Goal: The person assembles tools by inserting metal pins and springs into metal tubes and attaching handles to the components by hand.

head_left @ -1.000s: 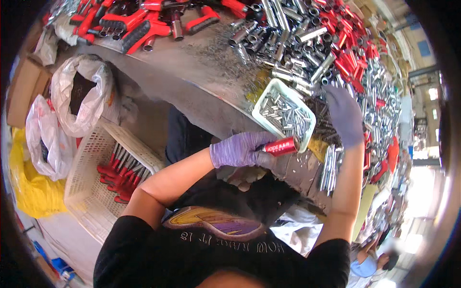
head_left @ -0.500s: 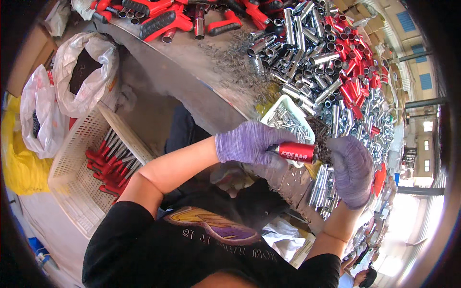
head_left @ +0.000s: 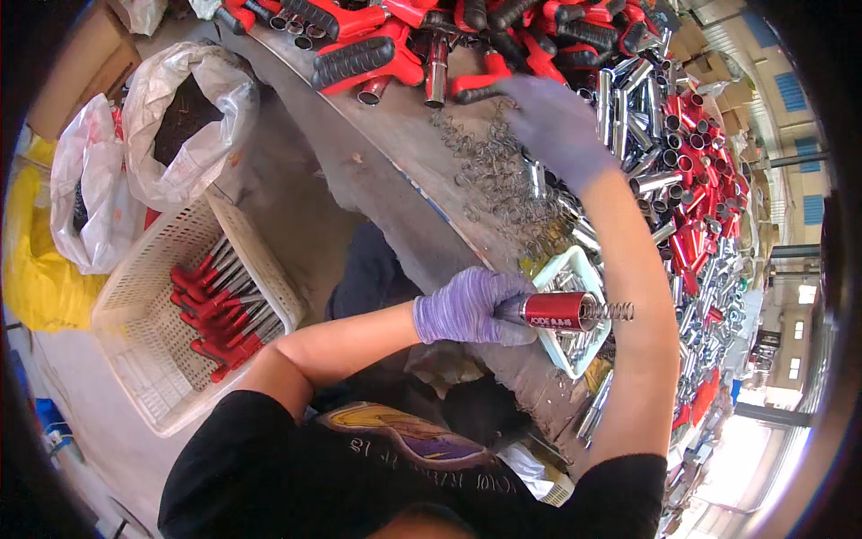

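Observation:
Purple-gloved, my left hand (head_left: 476,306) is closed around a red metal sleeve (head_left: 555,311) lying sideways. A coil spring (head_left: 616,312) sticks out of the sleeve's right end. My right hand (head_left: 558,130), also gloved, is stretched forward over the bench and smeared by motion, so its fingers cannot be read. It is nearest to a red and black handle (head_left: 480,87) at the edge of a heap of pistol-shaped handles (head_left: 368,59). Loose wire springs (head_left: 489,171) lie scattered beside that hand. Under my left hand's sleeve sits a pale tray (head_left: 576,369) of small metal pins.
Chrome tubes (head_left: 621,112) and red sleeves (head_left: 696,148) are heaped at the right. On the left stands a white perforated crate (head_left: 144,359) holding several red-handled tools (head_left: 220,314). White sacks (head_left: 235,99) and a yellow bag (head_left: 54,283) stand behind it.
My right hand has left the spring at the sleeve's end and swung forward to the handles. The spring now stands out of the sleeve. My left hand keeps its hold; the whole view has shifted.

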The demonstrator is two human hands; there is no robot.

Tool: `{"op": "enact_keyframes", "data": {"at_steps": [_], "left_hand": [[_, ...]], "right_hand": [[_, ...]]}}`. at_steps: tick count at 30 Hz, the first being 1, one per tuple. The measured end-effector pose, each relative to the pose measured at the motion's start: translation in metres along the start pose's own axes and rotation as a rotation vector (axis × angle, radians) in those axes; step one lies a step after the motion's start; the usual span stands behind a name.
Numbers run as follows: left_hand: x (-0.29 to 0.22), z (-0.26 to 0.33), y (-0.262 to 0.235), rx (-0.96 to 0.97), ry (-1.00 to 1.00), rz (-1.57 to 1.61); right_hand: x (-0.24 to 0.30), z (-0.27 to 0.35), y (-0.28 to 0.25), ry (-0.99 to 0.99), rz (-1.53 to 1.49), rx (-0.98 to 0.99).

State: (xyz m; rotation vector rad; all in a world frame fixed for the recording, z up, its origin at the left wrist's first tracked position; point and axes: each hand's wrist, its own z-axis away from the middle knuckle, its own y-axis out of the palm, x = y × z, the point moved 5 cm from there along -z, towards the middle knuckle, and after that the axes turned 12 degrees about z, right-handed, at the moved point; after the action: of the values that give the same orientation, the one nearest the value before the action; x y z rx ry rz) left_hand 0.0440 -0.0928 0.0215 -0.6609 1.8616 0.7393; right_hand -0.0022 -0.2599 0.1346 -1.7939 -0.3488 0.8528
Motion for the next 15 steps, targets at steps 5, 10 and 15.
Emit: {"op": "enact_keyframes", "data": {"at_steps": [5,10,15], "left_hand": [[0.008,0.0,0.001,0.008,0.077,0.028],[0.004,0.0,-0.001,0.016,0.093,0.026],[0.014,-0.001,0.001,0.042,-0.191,0.176]], "right_hand": [[0.009,-0.078,0.08,-0.019,0.14,0.295],[-0.04,-0.043,0.034,0.192,-0.505,0.041],[-0.083,0.142,-0.064,0.774,-1.021,-0.543]]}}
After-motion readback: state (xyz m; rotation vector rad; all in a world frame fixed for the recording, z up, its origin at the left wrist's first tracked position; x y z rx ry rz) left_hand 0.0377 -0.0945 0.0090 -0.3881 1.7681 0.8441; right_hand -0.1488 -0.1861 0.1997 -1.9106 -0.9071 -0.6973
